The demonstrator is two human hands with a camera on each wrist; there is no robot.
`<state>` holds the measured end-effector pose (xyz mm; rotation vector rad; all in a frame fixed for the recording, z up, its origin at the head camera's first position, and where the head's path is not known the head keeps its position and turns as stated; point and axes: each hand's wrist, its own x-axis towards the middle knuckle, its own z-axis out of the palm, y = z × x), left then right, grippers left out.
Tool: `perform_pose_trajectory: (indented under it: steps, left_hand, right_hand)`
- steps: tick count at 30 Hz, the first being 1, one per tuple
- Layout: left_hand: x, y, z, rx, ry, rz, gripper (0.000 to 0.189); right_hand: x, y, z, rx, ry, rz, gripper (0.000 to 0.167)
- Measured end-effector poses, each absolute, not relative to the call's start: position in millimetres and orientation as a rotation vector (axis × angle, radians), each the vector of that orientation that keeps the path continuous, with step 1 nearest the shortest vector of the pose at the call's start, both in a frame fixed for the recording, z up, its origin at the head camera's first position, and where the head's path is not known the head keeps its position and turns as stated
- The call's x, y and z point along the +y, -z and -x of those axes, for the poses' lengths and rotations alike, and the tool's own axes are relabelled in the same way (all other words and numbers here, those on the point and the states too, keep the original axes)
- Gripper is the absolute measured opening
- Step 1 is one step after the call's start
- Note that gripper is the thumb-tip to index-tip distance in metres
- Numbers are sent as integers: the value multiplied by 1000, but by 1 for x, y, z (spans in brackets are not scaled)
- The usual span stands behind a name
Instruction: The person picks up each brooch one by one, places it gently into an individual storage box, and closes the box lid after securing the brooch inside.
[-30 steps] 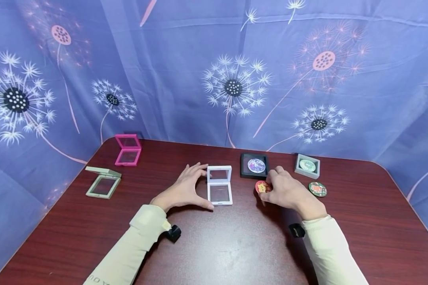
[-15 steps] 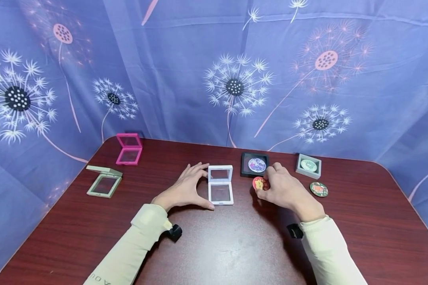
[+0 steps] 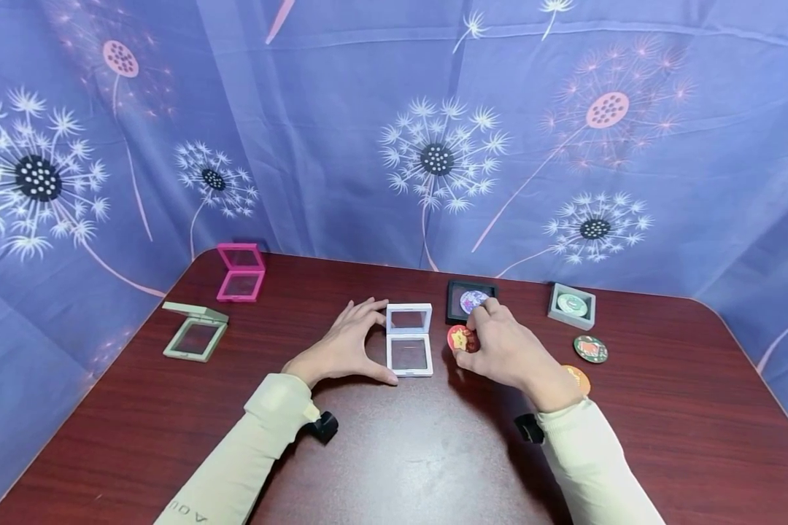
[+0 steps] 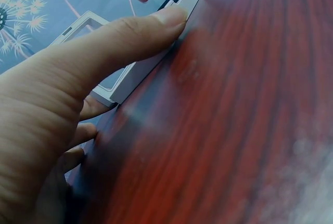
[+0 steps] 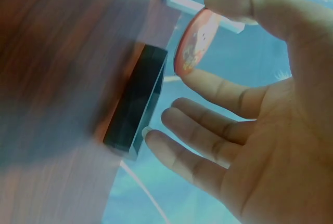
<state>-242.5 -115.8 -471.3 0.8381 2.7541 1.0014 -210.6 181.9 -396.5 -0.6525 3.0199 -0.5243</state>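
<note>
A white hinged display case point(image 3: 410, 336) with clear windows stands on the table, its lid raised. My left hand point(image 3: 344, 344) holds it at the left side, thumb point(image 4: 169, 18) at the front corner and fingers reaching behind it. My right hand point(image 3: 508, 351) pinches a round red badge point(image 3: 460, 338) with a yellow figure by its edges, between thumb and index finger; the other fingers spread loosely. In the right wrist view the badge point(image 5: 196, 42) is tilted on edge, off the table. Just beyond it lies a black case point(image 3: 455, 310) with a purple round badge point(image 3: 473, 300).
At the right back sits a grey case point(image 3: 553, 313) with a pale green badge point(image 3: 572, 304). A dark green badge point(image 3: 591, 348) and an orange badge point(image 3: 578, 377) lie nearer. On the left are open pink point(image 3: 241, 272) and light green point(image 3: 201, 314) cases. A patterned cloth point(image 3: 322, 146) hangs behind.
My right hand has moved left with the red badge, closer to the white case, uncovering the orange badge. My left hand stays at the white case.
</note>
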Motion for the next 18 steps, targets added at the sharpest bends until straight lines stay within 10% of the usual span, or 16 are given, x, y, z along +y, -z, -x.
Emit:
perform_pose_trajectory:
  steps: [18]
  left_hand:
    - [-115,471,243,2755,-1020,-840,84]
  right_hand:
    - [161,399,207,3036,488,752,42]
